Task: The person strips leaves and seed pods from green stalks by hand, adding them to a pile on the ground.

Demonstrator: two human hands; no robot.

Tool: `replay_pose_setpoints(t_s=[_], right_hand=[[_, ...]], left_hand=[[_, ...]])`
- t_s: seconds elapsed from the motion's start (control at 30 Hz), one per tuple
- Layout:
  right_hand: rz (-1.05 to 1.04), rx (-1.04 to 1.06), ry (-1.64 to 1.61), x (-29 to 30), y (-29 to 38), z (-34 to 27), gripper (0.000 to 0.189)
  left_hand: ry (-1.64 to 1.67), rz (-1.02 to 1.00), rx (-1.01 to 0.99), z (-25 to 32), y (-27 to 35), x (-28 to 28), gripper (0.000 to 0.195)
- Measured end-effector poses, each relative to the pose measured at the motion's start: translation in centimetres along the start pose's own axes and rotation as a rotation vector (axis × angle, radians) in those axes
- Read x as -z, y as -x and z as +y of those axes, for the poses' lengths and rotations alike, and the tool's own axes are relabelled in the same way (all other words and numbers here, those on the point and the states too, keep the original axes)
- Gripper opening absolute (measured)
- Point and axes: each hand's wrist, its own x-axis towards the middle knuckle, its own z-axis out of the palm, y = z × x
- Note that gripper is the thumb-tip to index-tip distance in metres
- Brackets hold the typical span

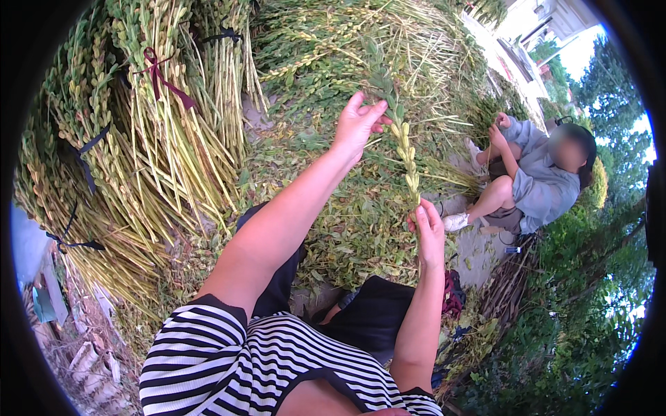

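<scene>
My right hand (430, 229) pinches a sesame stalk (407, 151) low down, between thumb and fingers. Yellow-green seed capsules line the stalk above this grip, and its top end (382, 78) carries green leaves. Beside the leafy part, my left hand (364, 118) has its thumb and fingers bent against the stalk's edge; whether they pinch a leaf is hard to tell. Cut sesame plants (312, 57) lie heaped beyond my hands. Loose leaves (343, 234) cover the ground beneath them.
Sesame bundles (171, 119) stand at the left, tied with dark strips and a maroon ribbon (161, 78). A person (541, 171) sits low at the right, both hands on plant stems. Behind that person are a small phone-like object (512, 250), a pile of sticks (507, 281) and bushes (572, 312).
</scene>
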Motion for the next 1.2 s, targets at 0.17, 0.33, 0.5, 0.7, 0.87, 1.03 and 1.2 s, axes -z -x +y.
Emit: replay_pose_setpoints(t_s=[0.17,0.33,0.5,0.7,0.87,1.03,1.2], right_hand=[[0.088,0.144,0.393,0.4,-0.4,1.7,0.04],[0.235,0.2,0.364,-0.2,-0.6,1.0,0.024],[0.196,0.228,0.247,0.0,-0.4,0.8,0.018],[0.183,0.221,0.252,-0.1,-0.2,0.5,0.018],[0.223,0.207,0.249,0.4,-0.3,0.9,0.019],[0.252,0.202,0.277,0.7,-0.4,1.1,0.021],[0.251,0.213,0.279,0.8,-0.4,1.3,0.021]], left_hand=[[-0.103,-0.083,-0.045,-0.2,0.9,-0.9,0.027],[-0.127,-0.108,-0.05,-0.8,1.2,-1.1,0.024],[-0.228,-0.106,-0.137,-0.4,1.8,-1.7,0.02],[-0.616,-0.103,-0.262,-0.8,2.3,-1.6,0.011],[-0.996,-0.122,-0.666,-0.3,3.2,-1.9,0.012],[-1.067,-0.148,-0.703,0.2,3.6,-2.3,0.011],[-1.118,-0.24,-0.713,-0.1,4.1,-2.3,0.015]])
